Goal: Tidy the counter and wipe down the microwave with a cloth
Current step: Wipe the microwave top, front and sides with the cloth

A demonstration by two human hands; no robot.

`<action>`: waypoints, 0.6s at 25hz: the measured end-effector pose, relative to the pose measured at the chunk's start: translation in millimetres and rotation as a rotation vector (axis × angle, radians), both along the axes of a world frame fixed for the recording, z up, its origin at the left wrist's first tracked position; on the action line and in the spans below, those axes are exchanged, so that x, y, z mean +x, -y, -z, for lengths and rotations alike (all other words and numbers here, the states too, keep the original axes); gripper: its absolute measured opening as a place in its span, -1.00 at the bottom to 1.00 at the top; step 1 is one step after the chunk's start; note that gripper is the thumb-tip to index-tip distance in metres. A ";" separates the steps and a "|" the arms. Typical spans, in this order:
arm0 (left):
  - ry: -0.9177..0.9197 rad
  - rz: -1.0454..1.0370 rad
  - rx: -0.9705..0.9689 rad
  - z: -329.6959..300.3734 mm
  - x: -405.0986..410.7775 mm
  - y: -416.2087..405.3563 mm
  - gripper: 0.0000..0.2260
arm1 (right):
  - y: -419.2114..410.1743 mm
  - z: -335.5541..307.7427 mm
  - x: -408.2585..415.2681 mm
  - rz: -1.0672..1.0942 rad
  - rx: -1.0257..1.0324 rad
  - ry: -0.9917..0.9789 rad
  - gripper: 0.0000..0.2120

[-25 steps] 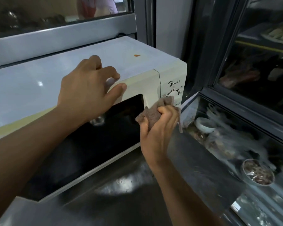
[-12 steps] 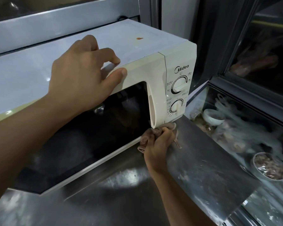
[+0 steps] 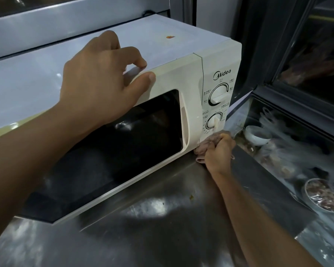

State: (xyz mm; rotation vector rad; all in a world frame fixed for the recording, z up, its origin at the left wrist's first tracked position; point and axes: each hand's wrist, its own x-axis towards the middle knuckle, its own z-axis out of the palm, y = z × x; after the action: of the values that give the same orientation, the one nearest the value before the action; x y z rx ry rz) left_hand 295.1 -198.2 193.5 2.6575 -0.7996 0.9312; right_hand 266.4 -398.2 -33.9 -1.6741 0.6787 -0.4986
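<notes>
Gripping a bunched pinkish-brown cloth [image 3: 204,146], the right hand [image 3: 219,153] has its fingers curled tight round it and presses it at the bottom front corner of the cream-white plastic microwave [image 3: 174,89], just under the control panel, where the oven meets the counter. The left hand [image 3: 102,81] rests on the top front edge of the microwave, above the dark glass door [image 3: 135,139]; fingers bent on the grey top, thumb flat on the front face, holding nothing, it seems only to steady the oven.

Progress, as I judge: the wipe of the front is under way, now at its lowest part near the 2 dials. A small orange spot [image 3: 170,37] is on the top of the oven, so the top is prob. not wiped yet. On the shiny stainless steel counter [image 3: 162,218] lies a little brown crumb [image 3: 191,197] & some smears, so the counter needs tidying too. The sides of the oven I cannot judge.

Writing: "Midea" with a round logo is printed above the upper white dial [image 3: 218,93]. Small labels in Chinese stand around this dial & the lower white dial [image 3: 213,121], too small to read.
</notes>
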 end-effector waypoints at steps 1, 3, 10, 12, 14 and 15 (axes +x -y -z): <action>0.001 0.000 -0.003 0.0 -0.4 0.4 -0.61 | 4.4 -2.6 0.7 0.008 0.012 -0.007 -0.89; 0.007 -0.002 -0.007 -0.2 -1.1 1.1 -0.61 | 8.8 -8.4 1.6 0.060 0.057 0.034 -0.84; 0.029 0.006 0.022 -1.8 0.0 0.3 -0.58 | -70.9 -14.9 -21.9 0.027 0.345 0.212 -0.81; 0.031 -0.007 0.039 -2.0 -0.7 0.1 -0.58 | -95.9 -14.5 -26.7 -0.030 0.450 0.242 -0.82; 0.014 -0.012 0.039 -2.6 -2.1 0.7 -0.60 | -110.1 -12.6 -29.6 -0.030 0.451 0.172 -0.73; -0.004 -0.005 0.026 -4.0 -3.0 0.7 -0.62 | -113.2 -12.0 -29.2 -0.028 0.408 0.139 -0.78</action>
State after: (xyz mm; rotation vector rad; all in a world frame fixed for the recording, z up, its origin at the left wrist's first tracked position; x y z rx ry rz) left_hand 292.1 -198.9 197.6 2.6841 -0.8100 0.9227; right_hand 237.2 -285.0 -21.9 -1.2526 0.6071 -0.4190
